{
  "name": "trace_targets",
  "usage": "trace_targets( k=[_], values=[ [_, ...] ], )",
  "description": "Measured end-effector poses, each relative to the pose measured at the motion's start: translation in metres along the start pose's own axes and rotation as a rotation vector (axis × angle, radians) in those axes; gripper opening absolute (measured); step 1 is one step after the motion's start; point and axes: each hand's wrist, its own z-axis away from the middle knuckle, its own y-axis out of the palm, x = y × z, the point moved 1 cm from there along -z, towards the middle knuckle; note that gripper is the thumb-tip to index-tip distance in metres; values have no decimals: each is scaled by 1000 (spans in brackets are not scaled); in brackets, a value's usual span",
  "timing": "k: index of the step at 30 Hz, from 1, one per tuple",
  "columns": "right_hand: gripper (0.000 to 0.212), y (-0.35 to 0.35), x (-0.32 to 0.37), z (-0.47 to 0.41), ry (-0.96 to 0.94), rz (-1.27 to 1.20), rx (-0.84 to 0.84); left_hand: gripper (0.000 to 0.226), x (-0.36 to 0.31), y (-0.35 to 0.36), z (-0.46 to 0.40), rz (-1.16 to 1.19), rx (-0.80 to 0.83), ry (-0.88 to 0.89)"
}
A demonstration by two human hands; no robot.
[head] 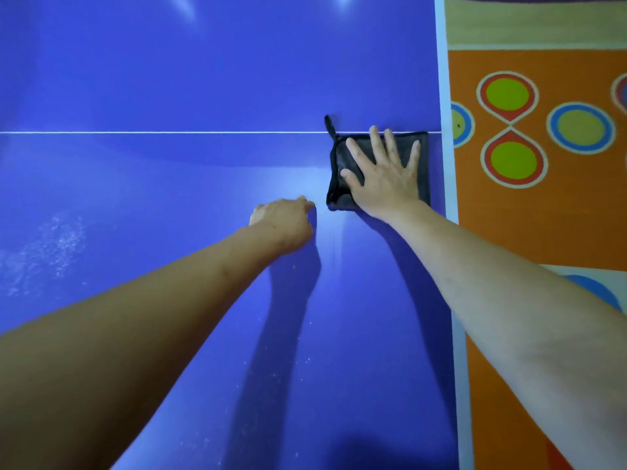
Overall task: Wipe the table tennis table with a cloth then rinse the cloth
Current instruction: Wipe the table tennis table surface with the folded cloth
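Two bare forearms reach fwd over the blue desk [169, 79]. Right hand [383, 171] lies flat w/ fingers spread wide, pressing the black cloth [339, 184] near the desk's right edge, just below the white line [152, 132]. Left hand [283, 217] rests knuckles-down beside the cloth, fingers curled under, holding nothing visible. Patterned orange floor [543, 215] at right.

Blue table [169, 79], black cloth [342, 184] on it (folded), white line [135, 132]

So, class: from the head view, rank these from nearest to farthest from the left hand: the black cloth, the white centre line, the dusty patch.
From the left hand:
1. Black cloth, just to its right, under the right hand.
2. White centre line, beyond it.
3. Dusty patch, far left.
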Motion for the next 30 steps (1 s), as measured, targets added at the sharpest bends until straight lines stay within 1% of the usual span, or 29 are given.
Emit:
trace_targets(
  k=[3, 7, 11, 16, 22, 26, 30],
  values=[
    [68, 12, 19, 43, -2, 11, 12, 45, 8, 17, 28, 82, -111, 4],
    [68, 27, 53, 119, -14, 9, 13, 44, 37, 76, 100, 44, -210, 94],
    [68, 45, 90, 204, -4, 23, 11, 48, 69, 126, 170, 13, -289, 132],
    [66, 71, 132, 305, 18, 33, -5, 53, 94, 172, 249, -24, -278, 170],
    [66, 93, 175, 417, 21, 74, 20, 53, 108, 210, 330, 36, -257, 174],
    [67, 105, 196, 477, 15, 87, 47, 53, 109, 238, 374, 62, -244, 174],
    [68, 115, 212, 526, -10, 100, 79, 53, 107, 258, 407, 77, -252, 135]
  ],
)
